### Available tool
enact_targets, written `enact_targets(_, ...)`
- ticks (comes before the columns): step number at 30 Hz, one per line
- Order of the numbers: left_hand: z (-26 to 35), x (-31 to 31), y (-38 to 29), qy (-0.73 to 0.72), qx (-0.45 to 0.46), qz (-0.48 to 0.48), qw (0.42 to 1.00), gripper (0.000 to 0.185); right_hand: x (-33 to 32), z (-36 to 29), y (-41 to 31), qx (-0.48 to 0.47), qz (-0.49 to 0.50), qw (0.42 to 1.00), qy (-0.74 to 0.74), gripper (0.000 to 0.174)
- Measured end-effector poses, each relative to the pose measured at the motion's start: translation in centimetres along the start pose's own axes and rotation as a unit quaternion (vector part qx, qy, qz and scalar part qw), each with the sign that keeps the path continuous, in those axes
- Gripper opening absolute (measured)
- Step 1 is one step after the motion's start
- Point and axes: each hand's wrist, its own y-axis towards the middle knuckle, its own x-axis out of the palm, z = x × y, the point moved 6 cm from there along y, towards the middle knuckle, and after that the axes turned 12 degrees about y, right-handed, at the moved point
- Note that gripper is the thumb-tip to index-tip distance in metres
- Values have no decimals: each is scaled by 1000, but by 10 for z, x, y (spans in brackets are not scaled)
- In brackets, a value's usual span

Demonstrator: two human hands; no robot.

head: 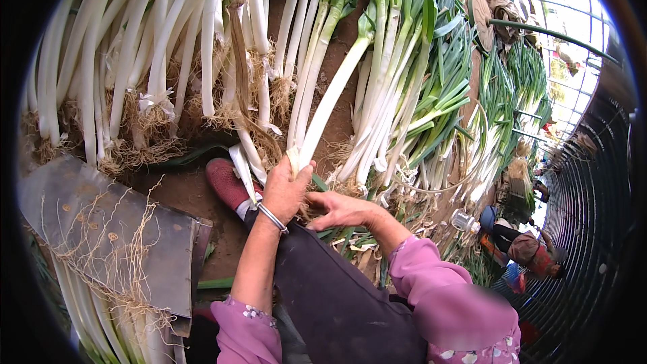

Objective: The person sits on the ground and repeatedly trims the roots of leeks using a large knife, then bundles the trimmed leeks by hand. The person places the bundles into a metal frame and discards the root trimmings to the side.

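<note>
My left hand (286, 187), with a metal bangle at its wrist, is closed around the lower white stem of a leek (336, 83). The leek slants up to the right, its green leaves at the top. A peeled strip of leek skin (243, 172) hangs beside that hand, over my shoe. My right hand (337, 210) is just right of the left, near the leek's root end, thumb and fingers apart; whether its fingertips touch the roots is hidden. Leeks with untrimmed roots (164, 50) lie at the upper left, and a pile of leeks (376, 131) lies to the right.
A metal sheet (116, 232) with loose roots on it stands at the lower left, over more leeks (96, 313). Leek scraps (361, 245) litter the ground by my leg. A clear plastic bottle (465, 221) lies at the right. Another person (530, 253) is farther off at the right.
</note>
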Motion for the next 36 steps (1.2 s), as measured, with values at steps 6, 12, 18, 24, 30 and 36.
enact_targets(6,99,-20,-24,-39,13,21,999,22,-127,-18,22,-60,398,889,-220,31)
enact_targets(12,135,-38,-34,-102,53,64,991,40,-207,-5,6,72,434,711,-549,47)
enact_targets(18,122,-54,-37,-127,0,39,991,42,-242,12,-71,127,530,678,-493,52)
enact_targets(24,99,-51,-34,-196,-30,58,978,43,-271,22,-71,110,553,721,-403,43)
enact_targets(30,90,-51,-35,-166,-51,51,984,43,-269,51,-26,15,550,831,-81,37)
enact_targets(36,85,-42,-38,-169,-52,36,984,42,-310,79,-14,153,440,823,-325,21)
